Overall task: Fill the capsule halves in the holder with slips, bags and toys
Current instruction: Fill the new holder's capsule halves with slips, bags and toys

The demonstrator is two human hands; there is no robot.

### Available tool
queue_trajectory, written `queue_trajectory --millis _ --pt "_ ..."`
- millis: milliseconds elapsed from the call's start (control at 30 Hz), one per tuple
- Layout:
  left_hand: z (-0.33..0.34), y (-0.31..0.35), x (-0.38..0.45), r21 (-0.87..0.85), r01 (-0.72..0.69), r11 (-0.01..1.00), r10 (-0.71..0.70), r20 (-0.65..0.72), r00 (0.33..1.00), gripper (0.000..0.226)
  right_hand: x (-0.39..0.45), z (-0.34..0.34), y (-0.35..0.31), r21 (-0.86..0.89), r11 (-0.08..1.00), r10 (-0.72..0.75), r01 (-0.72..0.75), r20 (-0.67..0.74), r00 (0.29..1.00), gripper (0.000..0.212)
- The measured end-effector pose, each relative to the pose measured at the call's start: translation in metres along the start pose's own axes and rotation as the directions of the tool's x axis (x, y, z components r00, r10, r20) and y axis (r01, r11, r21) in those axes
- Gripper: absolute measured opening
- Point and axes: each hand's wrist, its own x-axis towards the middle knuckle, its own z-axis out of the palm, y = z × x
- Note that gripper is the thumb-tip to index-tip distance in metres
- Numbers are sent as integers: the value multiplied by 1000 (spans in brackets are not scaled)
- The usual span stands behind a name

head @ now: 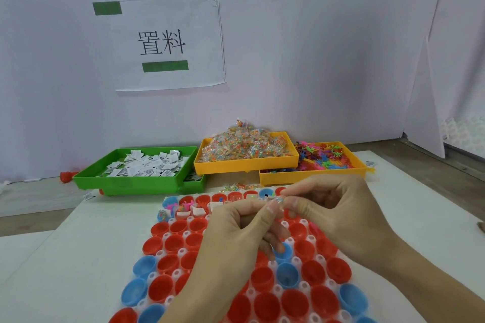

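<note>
While both forearms reach in from the bottom edge, the left hand [236, 228] and the right hand [338, 207] meet above the middle of the holder [181, 274], a white grid seating red and blue capsule halves [265, 279] with their mouths upward. Both hands have fingers curled, and the thumb and forefinger tips of each pinch the same small clear bag [278, 200] between them; what the bag contains is too small to tell. The near and middle rows of halves show bare insides, while the far rows [199, 207] hold white slips, bits of coloured toy and clear packets. The holder lies on a white sheet [78, 257] spread over the wooden table. Beyond it, a few loose bags [236, 187] lie just in front of the trays. To the left stands a green tray [136, 181] of folded white slips, in the middle a yellow tray [246, 164] heaped with clear bags of coloured beads, and to the right another yellow tray [312, 176] of bright plastic toy figures. Behind them a white wall carries a paper sign [168, 43] with two printed characters and green strips of tape
</note>
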Motion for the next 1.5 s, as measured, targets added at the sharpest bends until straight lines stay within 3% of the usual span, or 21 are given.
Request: queue_trajectory --millis 167,333,467,833,1167,1367,1500 --pt "-4 -2 4 42 -14 999 19 -138 990 34 13 -36 6 -240 967 69 -86 -81 994 18" --pt "-7 2 4 83 -20 996 34 -171 985 35 14 -48 11 -457 884 142 -102 55 988 21" --pt "-8 2 4 83 -10 997 25 -183 983 23 12 -46 17 -569 813 230 -120 126 965 21" --pt "-8 4 4 102 6 995 14 -191 981 18 8 -40 26 -679 727 299 -99 184 936 25" --pt "-10 6 4 221 1 975 49 -220 974 21 6 -34 31 -698 715 255 -45 200 946 24" --pt "-25 13 11 546 10 837 137 -228 964 21 5 -36 33 -693 721 229 -16 217 949 22" --pt "-55 22 36 835 50 547 195 -186 963 17 5 -42 32 -710 704 214 -4 207 955 11"
